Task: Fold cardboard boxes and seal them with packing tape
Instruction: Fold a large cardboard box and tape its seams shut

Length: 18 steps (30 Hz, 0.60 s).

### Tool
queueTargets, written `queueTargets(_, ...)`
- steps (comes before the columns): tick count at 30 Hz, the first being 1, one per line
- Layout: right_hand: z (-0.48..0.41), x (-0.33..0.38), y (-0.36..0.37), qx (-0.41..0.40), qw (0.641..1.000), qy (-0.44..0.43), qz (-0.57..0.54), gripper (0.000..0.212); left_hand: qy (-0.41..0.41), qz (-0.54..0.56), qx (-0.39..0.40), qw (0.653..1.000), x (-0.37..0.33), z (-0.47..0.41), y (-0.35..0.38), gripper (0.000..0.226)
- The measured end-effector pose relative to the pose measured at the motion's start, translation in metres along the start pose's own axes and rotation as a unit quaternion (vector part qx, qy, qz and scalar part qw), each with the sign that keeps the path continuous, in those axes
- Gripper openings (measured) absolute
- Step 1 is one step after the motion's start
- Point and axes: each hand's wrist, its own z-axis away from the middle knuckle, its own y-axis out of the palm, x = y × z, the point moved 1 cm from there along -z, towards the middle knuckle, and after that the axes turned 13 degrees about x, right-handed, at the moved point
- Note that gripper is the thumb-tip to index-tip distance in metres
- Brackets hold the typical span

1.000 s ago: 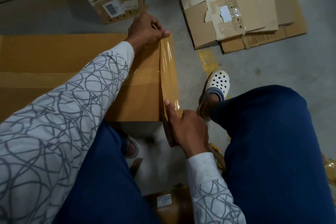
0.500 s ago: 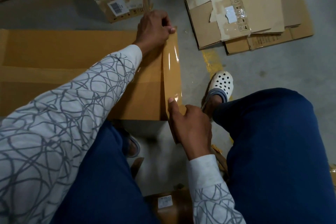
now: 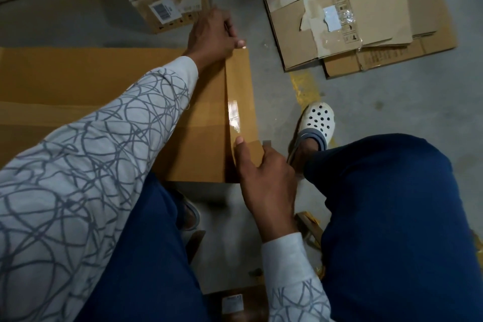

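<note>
A brown cardboard box (image 3: 86, 78) lies on the floor in front of me. A strip of brown packing tape (image 3: 239, 94) runs along its right edge, stretched between my hands. My left hand (image 3: 213, 35) pinches the far end of the tape at the box's far right corner. My right hand (image 3: 264, 178) holds the near end, its forefinger lying on the tape and fingers curled round the strip at the near right corner. The tape roll itself is hidden.
A small labelled carton (image 3: 167, 2) stands just beyond the box. Flattened, torn cardboard sheets (image 3: 352, 13) lie at the far right on the grey floor. My foot in a white clog (image 3: 317, 119) sits right of the box. Another box (image 3: 232, 303) is between my knees.
The tape strip has come down flatter onto the box's right edge. My left hand has stayed at the far corner and my right hand at the near end.
</note>
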Motion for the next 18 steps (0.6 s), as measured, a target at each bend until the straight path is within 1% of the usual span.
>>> queueTargets(4,-0.001,0.001,0.006,0.002,1.0,-0.001,-0.014,0.063,-0.017,0.014,0.019,1.0,0.006,-0.002,-0.005,0.027)
queueTargets(8,0.0,0.001,0.004,-0.006,1.0,-0.006,-0.027,0.059,-0.014,0.009,0.019,1.0,0.005,0.001,-0.01,0.019)
queueTargets(10,0.0,0.0,0.003,-0.013,0.999,-0.01,-0.03,0.059,-0.033,0.007,0.033,0.999,0.005,0.001,-0.01,0.023)
queueTargets(13,0.001,0.0,0.005,-0.017,0.999,-0.007,-0.03,0.058,-0.085,0.024,0.052,0.995,0.011,-0.003,-0.011,0.037)
queueTargets(14,0.001,0.0,0.005,-0.02,0.999,-0.007,-0.03,0.058,-0.089,0.025,0.051,0.994,0.013,-0.003,-0.01,0.035)
queueTargets(17,0.002,0.001,0.007,-0.028,0.999,-0.01,-0.035,0.059,-0.044,0.009,0.018,0.999,0.01,0.006,-0.011,0.016)
queueTargets(18,0.002,0.001,0.007,-0.028,0.999,-0.009,-0.038,0.058,-0.021,0.012,0.01,1.0,0.008,0.008,-0.013,0.014)
